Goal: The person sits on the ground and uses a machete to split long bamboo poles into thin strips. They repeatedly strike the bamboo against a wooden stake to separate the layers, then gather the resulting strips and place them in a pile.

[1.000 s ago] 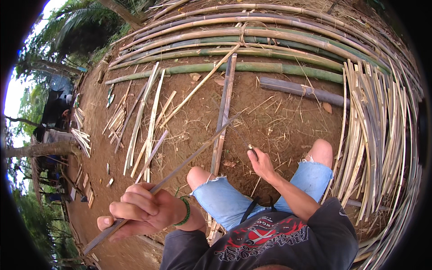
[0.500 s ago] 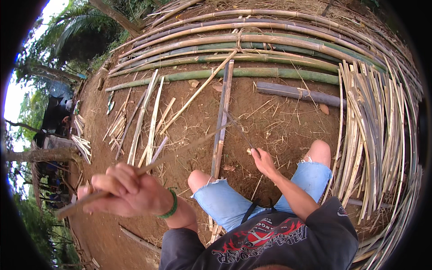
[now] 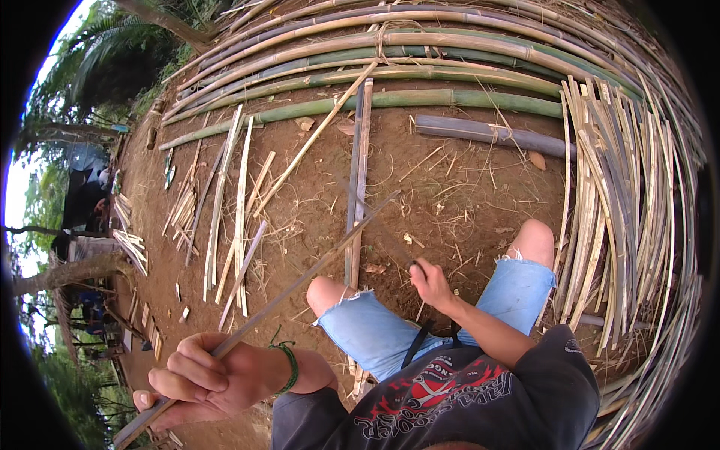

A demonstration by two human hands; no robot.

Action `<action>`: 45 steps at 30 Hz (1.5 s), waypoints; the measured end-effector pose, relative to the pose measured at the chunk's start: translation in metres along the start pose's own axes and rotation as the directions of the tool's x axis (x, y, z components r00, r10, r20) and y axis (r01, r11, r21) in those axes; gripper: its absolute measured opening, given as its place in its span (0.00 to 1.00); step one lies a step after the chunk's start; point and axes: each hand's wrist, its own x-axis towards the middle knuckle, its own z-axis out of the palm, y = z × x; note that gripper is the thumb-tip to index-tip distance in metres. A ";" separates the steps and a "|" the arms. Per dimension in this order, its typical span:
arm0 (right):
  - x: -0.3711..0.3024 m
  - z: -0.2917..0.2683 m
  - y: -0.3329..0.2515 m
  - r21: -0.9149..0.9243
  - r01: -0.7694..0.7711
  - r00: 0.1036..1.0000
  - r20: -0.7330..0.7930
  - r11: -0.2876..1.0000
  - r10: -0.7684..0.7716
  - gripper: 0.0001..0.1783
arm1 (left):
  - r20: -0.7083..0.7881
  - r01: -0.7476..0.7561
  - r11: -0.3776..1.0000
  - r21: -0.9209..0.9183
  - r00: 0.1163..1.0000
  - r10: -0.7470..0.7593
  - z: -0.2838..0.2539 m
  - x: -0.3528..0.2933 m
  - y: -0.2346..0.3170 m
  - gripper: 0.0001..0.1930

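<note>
My left hand [image 3: 201, 377], with a green braided cord at its wrist, is closed around a long thin bamboo strip [image 3: 311, 271]. The strip slants up and to the right, its far tip over the bare soil between my knees. My right hand [image 3: 431, 285] grips the dark handle of a knife [image 3: 382, 231] in front of my lap. Motion smears the blade, which points up and left and crosses the strip near its far end. Whether blade and strip touch, I cannot tell.
Long bamboo poles [image 3: 465, 99] lie across the far side. A heap of split strips [image 3: 600, 217] fills the right. A short dark bamboo piece [image 3: 487, 133] rests ahead. Loose strips [image 3: 241, 202] lie left, and two narrow slats [image 3: 358, 176] run away from my knees. Shavings litter the soil.
My left hand has come down toward the lower edge, and the strip now slants more steeply. My right hand has shifted slightly left and down with the knife. The whole view has also shifted a little.
</note>
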 end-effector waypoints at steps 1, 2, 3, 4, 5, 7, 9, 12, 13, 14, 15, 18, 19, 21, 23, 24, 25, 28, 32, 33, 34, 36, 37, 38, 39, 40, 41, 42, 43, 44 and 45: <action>0.010 -0.007 0.021 -0.070 -0.109 0.993 -0.062 0.992 0.104 0.20 | 0.009 0.032 0.999 -0.017 0.999 -0.032 -0.003 0.002 0.000 0.22; 0.017 -0.012 0.047 -0.182 -0.120 0.990 -0.100 0.976 0.103 0.21 | 0.010 0.030 0.999 -0.020 1.000 -0.030 -0.001 0.003 -0.002 0.22; 0.027 -0.010 0.046 -0.206 -0.139 0.989 -0.080 0.969 0.125 0.21 | 0.009 0.023 1.000 -0.012 1.000 -0.023 0.000 0.003 -0.002 0.22; 0.033 -0.009 0.044 -0.234 -0.161 0.986 -0.071 0.959 0.148 0.21 | 0.005 0.020 1.000 -0.016 1.000 -0.020 0.002 0.002 -0.006 0.23; 0.028 -0.004 0.029 -0.193 -0.145 0.989 -0.049 0.970 0.138 0.20 | 0.023 0.039 0.999 0.005 0.999 -0.039 -0.001 0.004 -0.007 0.23; 0.024 -0.001 -0.026 -0.111 -0.086 0.996 -0.013 0.990 0.085 0.20 | 0.013 0.023 0.999 0.033 1.000 -0.023 -0.002 0.007 -0.008 0.23; 0.015 -0.007 -0.030 -0.081 0.057 0.995 0.085 0.995 -0.050 0.19 | 0.012 0.018 0.999 0.029 1.000 -0.018 -0.002 0.008 -0.009 0.23; 0.020 -0.010 0.039 -0.195 -0.111 0.992 -0.086 0.974 0.096 0.21 | 0.038 0.031 0.999 -0.027 0.999 -0.030 -0.007 0.009 -0.011 0.24; 0.028 -0.013 0.080 -0.314 -0.252 0.964 -0.169 0.915 0.207 0.26 | 0.057 0.027 0.999 -0.039 0.998 -0.025 -0.009 0.009 -0.012 0.24; 0.036 -0.027 0.111 -0.386 -0.371 0.926 -0.215 0.845 0.309 0.28 | 0.078 0.029 0.998 -0.064 0.997 -0.024 -0.006 0.010 -0.014 0.25; 0.037 -0.033 0.118 -0.391 -0.383 0.924 -0.168 0.837 0.344 0.31 | 0.071 0.021 0.999 -0.040 0.997 -0.018 -0.005 0.009 -0.011 0.25; 0.027 -0.021 0.077 -0.345 -0.389 0.920 -0.108 0.854 0.376 0.29 | 0.032 0.016 1.000 0.019 0.999 -0.017 -0.011 0.004 -0.008 0.24; 0.017 -0.018 0.050 -0.289 -0.302 0.953 -0.054 0.908 0.300 0.27 | 0.013 0.014 1.000 0.021 1.000 -0.014 -0.011 0.006 -0.008 0.23; 0.005 -0.015 0.034 -0.169 -0.096 0.995 -0.018 0.981 0.095 0.22 | -0.006 0.016 1.000 0.004 1.000 -0.016 -0.011 0.006 -0.009 0.23; 0.007 -0.013 0.054 -0.188 -0.135 0.991 -0.036 0.973 0.131 0.24 | -0.002 0.018 1.000 -0.022 1.000 -0.018 -0.014 0.009 -0.009 0.23; 0.013 -0.011 0.071 -0.204 -0.222 0.975 -0.059 0.953 0.215 0.26 | 0.002 0.024 1.000 -0.014 1.000 -0.024 -0.017 0.010 -0.009 0.22; 0.028 -0.017 0.112 -0.275 -0.325 0.944 -0.155 0.905 0.292 0.29 | 0.013 0.029 0.999 -0.033 0.999 -0.029 -0.014 0.013 -0.014 0.22; 0.048 -0.033 0.116 -0.368 -0.427 0.904 -0.149 0.826 0.401 0.33 | -0.007 0.017 0.999 0.035 1.000 -0.017 -0.009 0.013 -0.012 0.22; 0.024 -0.026 0.050 -0.201 -0.153 0.987 0.023 0.968 0.161 0.27 | -0.044 0.010 0.996 0.087 0.999 -0.006 -0.017 0.009 -0.007 0.22; 0.026 -0.022 0.061 -0.200 -0.185 0.980 0.032 0.962 0.196 0.27 | -0.059 0.011 0.996 0.086 0.998 -0.006 -0.018 0.009 -0.006 0.22; 0.031 -0.022 0.081 -0.231 -0.203 0.979 -0.054 0.951 0.196 0.27 | -0.055 0.014 0.996 0.085 0.998 -0.010 -0.011 0.011 -0.008 0.22; 0.043 -0.031 0.131 -0.279 -0.249 0.951 -0.249 0.927 0.181 0.26 | -0.038 0.021 0.998 0.057 0.999 -0.019 0.005 0.013 -0.024 0.22; 0.048 -0.026 0.110 -0.249 -0.290 0.954 -0.155 0.924 0.257 0.26 | -0.023 0.014 0.996 0.083 1.000 -0.012 -0.003 0.011 -0.019 0.22; 0.049 -0.022 0.084 -0.245 -0.264 0.964 -0.098 0.933 0.247 0.26 | -0.030 0.017 0.996 0.092 0.999 -0.015 -0.012 0.010 -0.015 0.22; 0.045 -0.020 0.061 -0.239 -0.248 0.969 -0.051 0.939 0.243 0.27 | -0.037 0.031 0.995 0.092 0.999 -0.028 -0.019 0.008 -0.011 0.22; 0.045 -0.019 0.048 -0.225 -0.223 0.974 -0.014 0.948 0.226 0.27 | -0.036 0.035 0.996 0.080 0.999 -0.033 -0.020 0.011 -0.009 0.22; 0.036 -0.016 0.049 -0.158 -0.142 0.989 0.021 0.977 0.147 0.27 | -0.029 0.032 0.997 0.075 0.999 -0.030 -0.021 0.013 -0.008 0.22; 0.035 -0.011 0.060 -0.177 -0.156 0.988 -0.012 0.972 0.156 0.27 | -0.022 0.028 0.997 0.072 0.999 -0.026 -0.022 0.015 -0.007 0.21; 0.032 -0.012 0.086 -0.197 -0.185 0.982 -0.067 0.963 0.175 0.26 | -0.017 0.040 0.998 0.051 0.999 -0.039 -0.018 0.015 -0.010 0.21; 0.034 -0.014 0.107 -0.214 -0.204 0.976 -0.121 0.955 0.181 0.26 | -0.015 0.043 0.999 0.034 0.999 -0.042 -0.013 0.016 -0.012 0.21; 0.038 -0.024 0.121 -0.248 -0.266 0.950 -0.229 0.931 0.211 0.27 | -0.016 0.049 0.999 -0.002 0.999 -0.049 -0.011 0.014 -0.022 0.21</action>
